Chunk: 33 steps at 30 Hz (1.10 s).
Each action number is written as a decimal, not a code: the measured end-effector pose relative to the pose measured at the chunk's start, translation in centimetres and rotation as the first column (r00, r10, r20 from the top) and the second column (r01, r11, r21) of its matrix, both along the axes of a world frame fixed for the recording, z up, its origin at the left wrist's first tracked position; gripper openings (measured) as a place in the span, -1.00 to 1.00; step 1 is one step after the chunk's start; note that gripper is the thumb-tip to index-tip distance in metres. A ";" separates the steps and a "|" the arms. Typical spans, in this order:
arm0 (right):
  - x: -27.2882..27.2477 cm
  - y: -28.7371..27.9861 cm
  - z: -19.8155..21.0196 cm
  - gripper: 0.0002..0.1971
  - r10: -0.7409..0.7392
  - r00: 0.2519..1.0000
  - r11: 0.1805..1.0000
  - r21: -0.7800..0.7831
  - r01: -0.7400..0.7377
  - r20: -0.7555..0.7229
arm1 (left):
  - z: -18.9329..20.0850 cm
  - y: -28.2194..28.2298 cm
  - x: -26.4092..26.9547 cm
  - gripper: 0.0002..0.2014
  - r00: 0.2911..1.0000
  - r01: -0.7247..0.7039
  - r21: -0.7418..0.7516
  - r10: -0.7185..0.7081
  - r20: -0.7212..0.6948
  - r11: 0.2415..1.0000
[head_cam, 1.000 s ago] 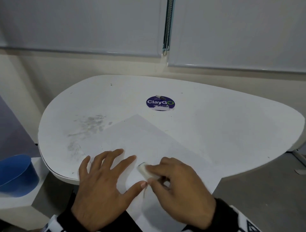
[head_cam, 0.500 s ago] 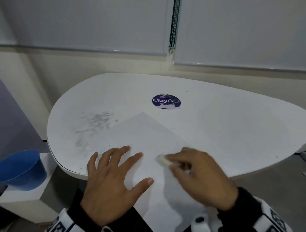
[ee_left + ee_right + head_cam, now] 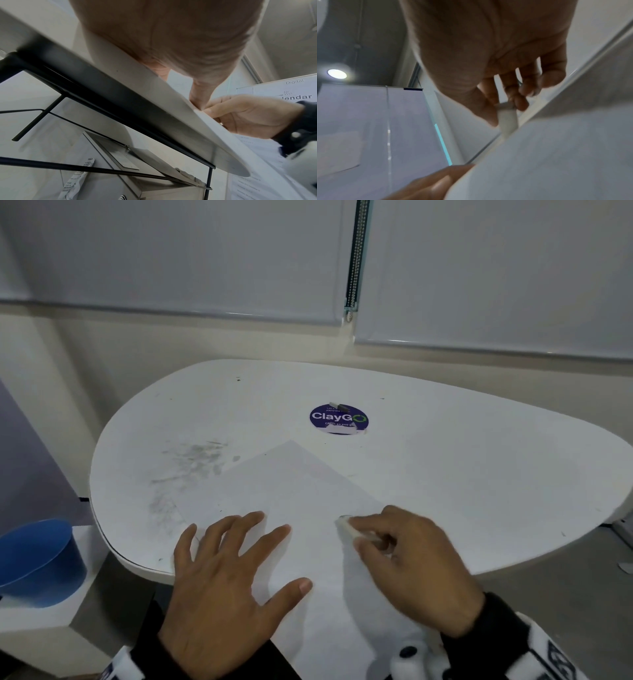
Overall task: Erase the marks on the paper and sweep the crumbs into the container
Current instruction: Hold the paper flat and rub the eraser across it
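A white sheet of paper point(image 3: 301, 494) lies cornerwise on the white table point(image 3: 445, 467), its near part hanging over the front edge. My left hand point(image 3: 226, 573) lies flat on the paper with fingers spread, holding it down. My right hand point(image 3: 407, 559) pinches a small white eraser point(image 3: 346, 525) and presses it to the paper near its right edge. The right wrist view shows the eraser point(image 3: 507, 119) between thumb and fingers. A blue container point(image 3: 37, 559) stands on a low white ledge left of the table.
Grey smudges point(image 3: 191, 467) mark the tabletop left of the paper. A round purple ClayGo sticker point(image 3: 339, 419) sits behind the paper with a small dark item at its top edge. Window blinds and a bead chain point(image 3: 356, 258) are behind the table.
My right hand has carried the eraser to the right across the paper, away from my left thumb. The left hand stays flat on the sheet.
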State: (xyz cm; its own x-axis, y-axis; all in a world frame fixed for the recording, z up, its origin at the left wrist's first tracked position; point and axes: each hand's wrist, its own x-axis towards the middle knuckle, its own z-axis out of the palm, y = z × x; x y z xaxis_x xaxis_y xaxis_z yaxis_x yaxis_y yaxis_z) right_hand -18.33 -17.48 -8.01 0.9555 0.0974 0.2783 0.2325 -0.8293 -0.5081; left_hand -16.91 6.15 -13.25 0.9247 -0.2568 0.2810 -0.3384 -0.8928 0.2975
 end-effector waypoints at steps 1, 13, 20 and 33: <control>-0.2 0.7 -0.2 -0.69 0.040 0.999 0.999 -0.028 -0.040 0.002 | 0.0 0.0 0.0 -0.32 1.000 0.001 -0.004 -0.001 0.001 1.000; 0.4 0.1 -0.6 -0.62 -0.056 0.998 0.984 -0.165 0.061 0.037 | 0.2 -0.1 0.0 -0.32 1.000 0.020 -0.029 -0.020 -0.003 0.999; -0.9 1.6 0.1 -0.62 0.181 0.979 0.982 -0.036 -0.185 -0.088 | 0.3 0.0 0.0 -0.29 1.000 0.010 -0.009 -0.010 -0.016 1.000; 0.4 1.0 -1.6 -0.77 0.042 0.999 0.986 0.160 -0.043 0.011 | -0.5 -0.3 0.3 -0.56 0.996 0.000 -0.131 0.011 0.088 0.991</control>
State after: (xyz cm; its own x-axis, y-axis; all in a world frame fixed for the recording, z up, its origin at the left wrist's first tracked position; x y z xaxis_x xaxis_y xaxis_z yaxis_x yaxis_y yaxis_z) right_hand -17.94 -16.51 -9.60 0.9492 0.0917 0.3010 0.2705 -0.7262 -0.6320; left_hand -16.66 5.85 -13.76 0.8961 -0.2074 0.3924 -0.3635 -0.8503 0.3806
